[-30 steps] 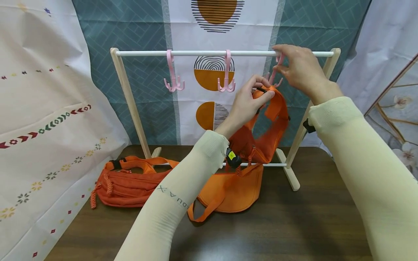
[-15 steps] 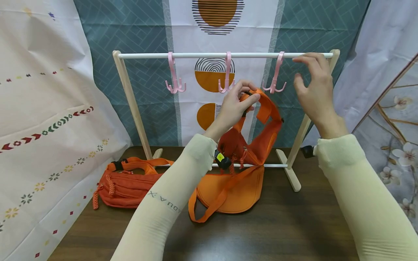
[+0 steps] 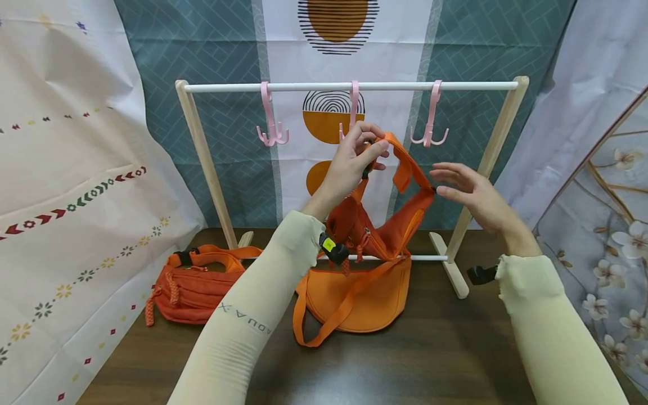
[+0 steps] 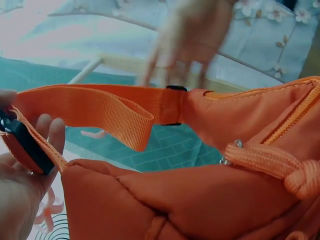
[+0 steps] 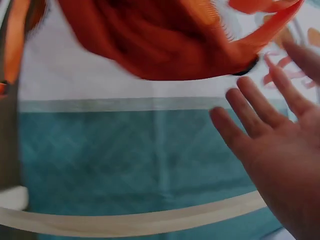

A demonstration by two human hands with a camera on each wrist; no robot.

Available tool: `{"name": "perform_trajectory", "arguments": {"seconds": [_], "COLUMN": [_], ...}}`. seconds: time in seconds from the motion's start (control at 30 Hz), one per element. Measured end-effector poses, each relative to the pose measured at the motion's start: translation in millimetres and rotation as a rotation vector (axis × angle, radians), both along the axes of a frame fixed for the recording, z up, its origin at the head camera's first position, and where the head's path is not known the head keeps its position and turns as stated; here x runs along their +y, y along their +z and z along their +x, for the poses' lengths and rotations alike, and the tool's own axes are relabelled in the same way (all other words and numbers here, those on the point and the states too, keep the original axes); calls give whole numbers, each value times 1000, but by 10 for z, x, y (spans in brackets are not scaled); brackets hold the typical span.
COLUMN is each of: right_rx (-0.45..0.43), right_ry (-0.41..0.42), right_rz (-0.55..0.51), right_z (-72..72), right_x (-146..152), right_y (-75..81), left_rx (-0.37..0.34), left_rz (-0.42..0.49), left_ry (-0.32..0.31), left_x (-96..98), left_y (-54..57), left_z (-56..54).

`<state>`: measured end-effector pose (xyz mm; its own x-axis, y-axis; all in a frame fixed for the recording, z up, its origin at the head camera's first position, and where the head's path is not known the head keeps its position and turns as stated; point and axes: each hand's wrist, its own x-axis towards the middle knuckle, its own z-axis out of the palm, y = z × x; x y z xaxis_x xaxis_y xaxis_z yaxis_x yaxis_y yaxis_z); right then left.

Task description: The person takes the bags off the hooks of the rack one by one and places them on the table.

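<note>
My left hand (image 3: pixel 349 160) pinches the strap (image 4: pixel 100 102) of an orange waist bag (image 3: pixel 402 222) beside its black buckle (image 4: pixel 30 142). The bag hangs below that hand in front of the rack, its strap looped at the top and its zip pulls dangling. My right hand (image 3: pixel 478 197) is to the right of the bag, fingers extended and spread, fingertips right by the black adjuster (image 4: pixel 174 106) where strap meets bag. In the right wrist view nothing is in that palm. A pink hook (image 3: pixel 430 121) hangs just above, between the hands; the middle pink hook (image 3: pixel 353 93) is partly hidden behind my left hand.
The white rail (image 3: pixel 309 86) of a wooden-legged rack spans the back, with another pink hook (image 3: pixel 273 132) at left. On the brown table (image 3: pixel 405 360) lie a second orange waist bag (image 3: pixel 197 295) and a flat, rounded orange bag (image 3: pixel 374 306) with a long strap.
My right hand has let go of the right hook at the rail and come down to the bag's right side. My left hand has moved left and slightly down with the waist bag.
</note>
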<state>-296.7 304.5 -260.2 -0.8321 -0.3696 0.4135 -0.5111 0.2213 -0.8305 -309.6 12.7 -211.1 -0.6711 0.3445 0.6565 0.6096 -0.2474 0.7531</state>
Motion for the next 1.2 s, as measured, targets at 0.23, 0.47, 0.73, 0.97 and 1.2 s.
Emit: {"name": "perform_trajectory", "arguments": {"seconds": [0.23, 0.47, 0.73, 0.97, 1.2], "right_rx": [-181, -74, 133, 292, 338], "right_ry": [295, 266, 48, -64, -135], "right_rz": [-86, -175, 1, 224, 253], "right_z": [-185, -82, 181, 359, 471], "right_x": [53, 145, 78, -205, -302], "right_y": [-335, -143, 628, 1187, 1386], "left_rx": [13, -15, -30, -95, -123], "left_rz": [13, -119, -322, -358, -356], "left_ry": [-9, 39, 4, -94, -149], "left_x": [-72, -378, -683, -640, -514], "left_y": [-33, -218, -549, -849, -1228], "left_z": [16, 66, 106, 194, 311]}}
